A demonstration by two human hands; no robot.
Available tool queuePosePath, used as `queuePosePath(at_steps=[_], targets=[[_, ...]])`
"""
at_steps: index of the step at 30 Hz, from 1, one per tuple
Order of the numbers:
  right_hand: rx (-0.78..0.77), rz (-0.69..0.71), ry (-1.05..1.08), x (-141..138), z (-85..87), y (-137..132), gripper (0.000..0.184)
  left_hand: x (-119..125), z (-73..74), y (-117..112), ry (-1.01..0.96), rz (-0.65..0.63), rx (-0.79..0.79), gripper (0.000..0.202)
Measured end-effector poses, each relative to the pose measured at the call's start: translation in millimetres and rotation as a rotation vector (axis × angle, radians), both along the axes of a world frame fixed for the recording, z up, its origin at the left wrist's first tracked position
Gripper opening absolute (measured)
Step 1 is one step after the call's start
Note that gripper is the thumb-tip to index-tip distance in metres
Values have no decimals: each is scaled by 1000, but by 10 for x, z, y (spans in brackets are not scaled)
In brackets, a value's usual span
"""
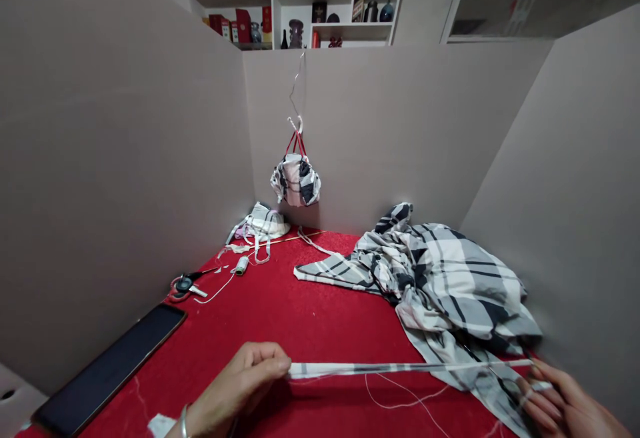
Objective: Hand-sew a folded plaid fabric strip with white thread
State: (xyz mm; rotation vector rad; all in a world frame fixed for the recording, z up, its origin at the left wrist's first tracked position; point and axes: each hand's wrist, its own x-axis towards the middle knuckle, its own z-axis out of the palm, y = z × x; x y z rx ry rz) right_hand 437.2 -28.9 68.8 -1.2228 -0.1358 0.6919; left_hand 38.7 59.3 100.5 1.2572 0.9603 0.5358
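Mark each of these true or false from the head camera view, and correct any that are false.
1. The left hand and right hand hold a narrow black-and-white checked fabric strip taut between them. True.
2. The black-handled metal scissors are in the right hand. False: they lie on the bright red cloth, away from both hands.
3. The black-and-white checked bag with red handles rests on the cloth. False: it hangs from a white hook against the grey wall.
4. A metal bangle circles the left wrist. True.

Left hand (235,385) and right hand (570,405) hold a plaid fabric strip (400,369) taut.
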Motion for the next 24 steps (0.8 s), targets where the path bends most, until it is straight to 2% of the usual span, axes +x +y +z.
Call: queuePosePath(at_steps=[3, 5, 11, 13, 18, 24], targets=[[-71, -76, 66, -98, 108, -12, 12, 13, -6, -10, 22, 25, 27, 35], [-140, -78, -66, -96, 116, -19, 15, 30, -35, -1, 36, 53, 32, 33], [-575, 55, -930, 224, -7, 32, 35, 51, -170, 37, 20, 28, 77, 36], [-643, 74, -1086, 309, -4, 48, 39, 34, -201, 37, 22, 29, 52, 40], [-730, 77, -1237, 267, 103, 5, 37, -13, -222, 28, 91, 26, 143, 49], [-785, 28, -1253, 118, 199, -100, 36, -12, -175, 12, 102, 31, 223, 49]])
